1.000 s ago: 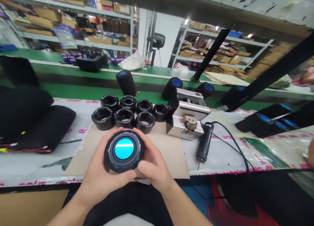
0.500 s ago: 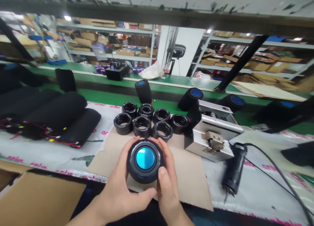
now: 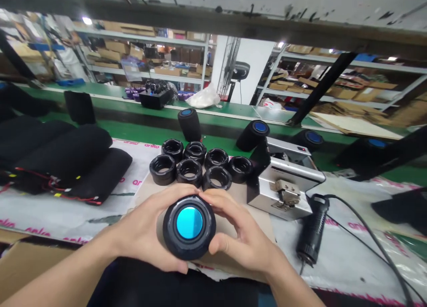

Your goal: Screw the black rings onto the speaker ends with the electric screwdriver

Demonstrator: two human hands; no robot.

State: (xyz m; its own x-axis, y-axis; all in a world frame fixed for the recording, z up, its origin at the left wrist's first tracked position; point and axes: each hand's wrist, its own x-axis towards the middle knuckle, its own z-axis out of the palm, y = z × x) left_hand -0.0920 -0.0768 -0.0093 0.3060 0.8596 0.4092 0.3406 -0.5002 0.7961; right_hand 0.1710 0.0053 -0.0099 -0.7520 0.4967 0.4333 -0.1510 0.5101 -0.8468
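Note:
Between my hands is a round black speaker (image 3: pixel 189 249), its shiny blue disc facing up at me. My left hand (image 3: pixel 143 227) wraps its left side, with the thumb along the near edge and the fingers over the far rim. From the right, my right hand (image 3: pixel 245 233) curls round it, fingers on the far rim and thumb by the right side. Just beyond stand several black plastic rings (image 3: pixel 217 178) in two rows on a cardboard sheet (image 3: pixel 263 218). The speaker's lower part is hidden.
A silver metal machine (image 3: pixel 287 178) stands at right, beside a black corded electric screwdriver (image 3: pixel 312 231). Several black fabric cylinders (image 3: pixel 110 169) with red wires lie at left. Blue-ended speakers (image 3: pixel 189 124) stand along the green conveyor belt (image 3: pixel 220 140). A metal beam (image 3: pixel 200 13) crosses overhead.
The speaker has shifted slightly left and nearer. My right hand has moved its grip, its fingers now arching over the far right rim and its wrist farther out to the right.

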